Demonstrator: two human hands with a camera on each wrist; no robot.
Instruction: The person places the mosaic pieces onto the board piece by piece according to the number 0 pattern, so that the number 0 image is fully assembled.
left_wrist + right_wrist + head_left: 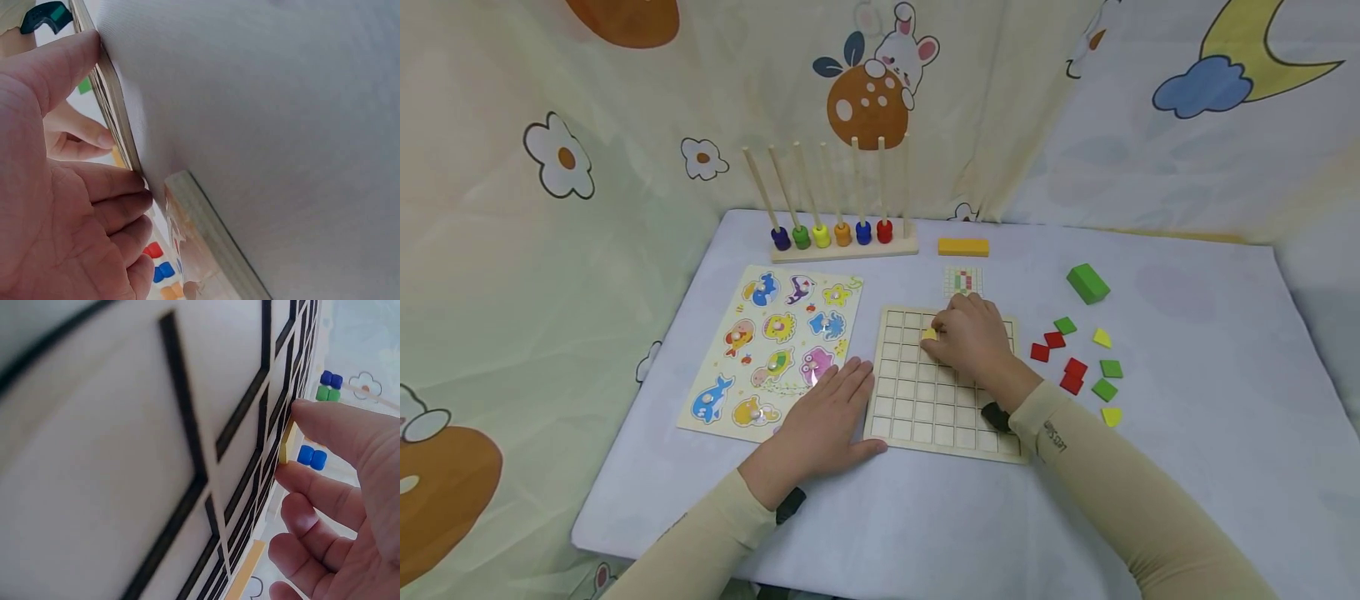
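A wooden grid board (925, 408) lies in the middle of the table. My right hand (970, 337) rests over its upper part and pinches a small yellow tile (929, 334) against a cell near the top; in the right wrist view the yellow tile (286, 445) sits between thumb and finger at the grid board (187, 444). My left hand (827, 417) lies flat on the table, fingers straight against the board's left edge. The left wrist view shows those fingers (94, 187) touching the board's edge (115, 106).
An animal peg puzzle (771, 350) lies left of the board. A bead rack (842, 233) stands at the back, with a yellow block (963, 247) and a small pattern card (963, 281) beside it. Loose red, green and yellow tiles (1075, 367) and a green block (1087, 283) lie to the right.
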